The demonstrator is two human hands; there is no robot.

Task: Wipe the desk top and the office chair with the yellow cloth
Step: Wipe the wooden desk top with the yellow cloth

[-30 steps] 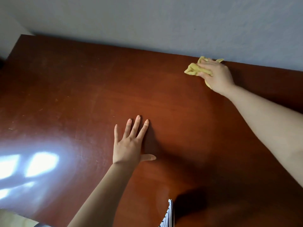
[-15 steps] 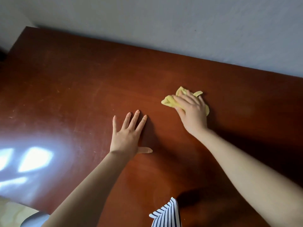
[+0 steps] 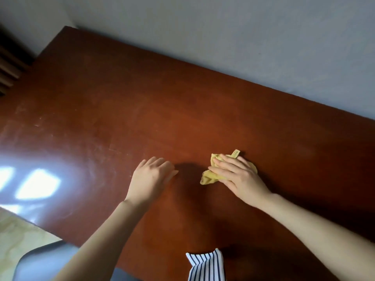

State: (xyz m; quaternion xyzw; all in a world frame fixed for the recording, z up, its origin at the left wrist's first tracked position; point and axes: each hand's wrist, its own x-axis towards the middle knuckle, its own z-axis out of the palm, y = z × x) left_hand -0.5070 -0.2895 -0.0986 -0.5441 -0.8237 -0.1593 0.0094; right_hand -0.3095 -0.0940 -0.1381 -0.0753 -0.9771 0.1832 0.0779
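Observation:
The reddish-brown desk top fills most of the view. A crumpled yellow cloth lies on it near the middle, and my right hand presses flat on the cloth with straight fingers. My left hand rests palm down on the bare wood just left of the cloth, fingers relaxed and slightly bent, holding nothing. A grey part of the office chair shows below the desk's near edge at the lower left.
A grey wall runs along the desk's far edge. Bright window glare reflects off the left of the desk. A striped cloth piece hangs at the bottom. A dark slatted object stands past the left end.
My right hand has dragged the cloth from the far edge by the wall toward me, to the middle of the desk. My left hand stayed about where it was, fingers now closer together.

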